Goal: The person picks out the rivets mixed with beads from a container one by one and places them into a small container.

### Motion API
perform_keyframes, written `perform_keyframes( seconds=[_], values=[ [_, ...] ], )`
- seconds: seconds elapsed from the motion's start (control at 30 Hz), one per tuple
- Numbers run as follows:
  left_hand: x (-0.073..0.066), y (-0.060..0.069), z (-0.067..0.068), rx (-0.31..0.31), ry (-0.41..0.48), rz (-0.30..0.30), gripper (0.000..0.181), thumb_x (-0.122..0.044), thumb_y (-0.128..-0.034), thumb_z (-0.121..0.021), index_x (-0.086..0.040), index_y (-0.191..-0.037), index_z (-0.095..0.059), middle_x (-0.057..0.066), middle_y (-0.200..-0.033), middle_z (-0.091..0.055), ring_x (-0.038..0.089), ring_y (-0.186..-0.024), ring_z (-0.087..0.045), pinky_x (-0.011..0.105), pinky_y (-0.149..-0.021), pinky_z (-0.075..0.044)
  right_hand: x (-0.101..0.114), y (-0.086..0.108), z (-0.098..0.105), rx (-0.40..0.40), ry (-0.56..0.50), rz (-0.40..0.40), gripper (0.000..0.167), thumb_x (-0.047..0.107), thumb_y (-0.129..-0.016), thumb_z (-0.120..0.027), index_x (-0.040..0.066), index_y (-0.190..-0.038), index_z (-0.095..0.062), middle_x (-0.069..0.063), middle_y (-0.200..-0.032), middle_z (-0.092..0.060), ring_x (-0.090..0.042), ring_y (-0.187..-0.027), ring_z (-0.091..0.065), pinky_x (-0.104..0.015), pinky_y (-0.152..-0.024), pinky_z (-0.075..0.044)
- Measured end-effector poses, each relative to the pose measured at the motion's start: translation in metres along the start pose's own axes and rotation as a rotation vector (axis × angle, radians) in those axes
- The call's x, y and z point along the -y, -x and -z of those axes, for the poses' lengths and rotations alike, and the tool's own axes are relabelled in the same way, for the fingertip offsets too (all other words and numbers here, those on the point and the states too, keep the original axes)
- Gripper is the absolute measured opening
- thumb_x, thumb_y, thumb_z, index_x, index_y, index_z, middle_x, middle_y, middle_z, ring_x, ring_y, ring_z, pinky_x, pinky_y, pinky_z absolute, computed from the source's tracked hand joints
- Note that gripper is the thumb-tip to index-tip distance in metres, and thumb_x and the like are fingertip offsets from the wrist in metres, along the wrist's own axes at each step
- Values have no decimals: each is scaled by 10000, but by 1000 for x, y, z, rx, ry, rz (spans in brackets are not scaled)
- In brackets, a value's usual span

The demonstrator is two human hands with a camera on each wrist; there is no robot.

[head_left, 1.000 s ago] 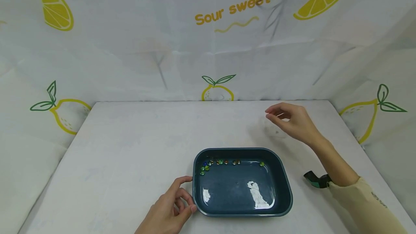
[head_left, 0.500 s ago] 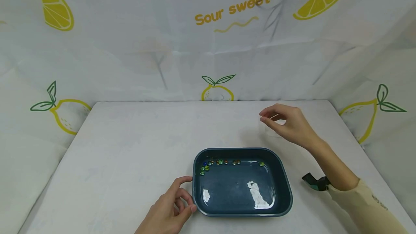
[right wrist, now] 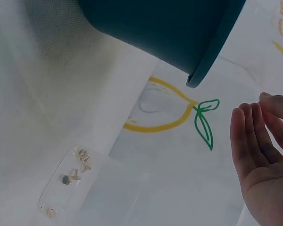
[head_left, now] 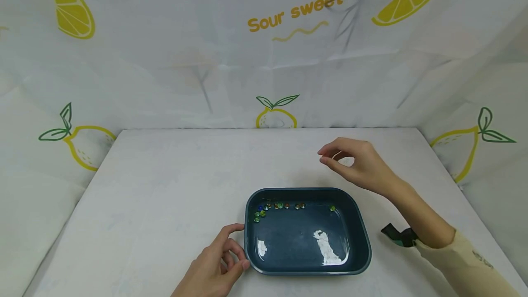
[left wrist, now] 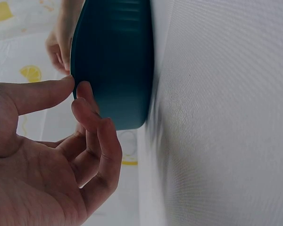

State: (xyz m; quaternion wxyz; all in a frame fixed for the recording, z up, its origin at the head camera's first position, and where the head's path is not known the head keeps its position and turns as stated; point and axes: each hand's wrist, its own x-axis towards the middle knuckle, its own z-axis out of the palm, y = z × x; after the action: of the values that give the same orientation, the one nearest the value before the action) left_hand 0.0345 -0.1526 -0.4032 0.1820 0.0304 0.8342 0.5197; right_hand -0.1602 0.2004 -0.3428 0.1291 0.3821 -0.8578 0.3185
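Note:
My left hand [head_left: 218,260] touches the left side of a dark teal rectangular tray [head_left: 251,242] with its fingertips. In the left wrist view, the thumb meets the rim and bent fingers lie against the outer wall. Several glass marbles [head_left: 279,205] lie inside the tray, mostly along the back left. Above the table behind the tray hovers my right hand [head_left: 356,164], thumb and index tips brought close together. Whether anything small sits between them is hidden. In the right wrist view, a clear container [right wrist: 61,188] with several small shiny pieces stands lower left.
White cloth covers the table [head_left: 156,205]. A white backdrop [head_left: 185,58] with lemon prints rises at the back and sides. A black and green strap [head_left: 399,235] hangs at the right wrist, by a beige sleeve [head_left: 466,265].
My right hand has moved left and somewhat nearer, toward the area behind the tray. The left hand, the tray and the marbles have stayed in place.

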Motion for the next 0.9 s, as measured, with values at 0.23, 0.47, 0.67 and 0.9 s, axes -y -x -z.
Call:
perform_keyframes(
  seconds=[0.23, 0.47, 0.67, 0.9],
  values=[
    [-1, 0, 0, 1, -4, 1, 684, -271, -987, -797, -117, -1560, -456, -61, -976, -692, 24, -665, -568, 228, -593, -480, 12, -3, -3, 46, -25, 62, 276, -10, -861, -873, 118, -1092, -789, 26, -1006, -812, -67, -841, -761, -189, -789, -626],
    [-2, 1, 0, -9, -18, -1, 679, -278, -985, -799, -132, -1557, -461, -73, -974, -689, 15, -664, -566, 224, -599, -480, 27, -9, -7, 115, -44, 112, 270, 22, -871, -878, 130, -1099, -784, 51, -1027, -809, -39, -853, -749, -237, -790, -639],
    [-2, 1, 1, -11, -22, 2, 668, -305, -988, -791, -148, -1551, -467, -89, -968, -689, 11, -661, -573, 223, -602, -488, 34, -12, -16, 160, -61, 152, 267, 29, -885, -869, 135, -1115, -783, 70, -1010, -801, -37, -858, -741, -250, -775, -637],
    [-2, 1, 0, -10, -17, 6, 679, -299, -982, -799, -142, -1552, -466, -85, -965, -688, 14, -662, -570, 223, -596, -482, 40, -15, -27, 218, -86, 174, 246, 25, -914, -843, 146, -1121, -786, 69, -1004, -792, -40, -861, -735, -201, -690, -591]
  ],
)
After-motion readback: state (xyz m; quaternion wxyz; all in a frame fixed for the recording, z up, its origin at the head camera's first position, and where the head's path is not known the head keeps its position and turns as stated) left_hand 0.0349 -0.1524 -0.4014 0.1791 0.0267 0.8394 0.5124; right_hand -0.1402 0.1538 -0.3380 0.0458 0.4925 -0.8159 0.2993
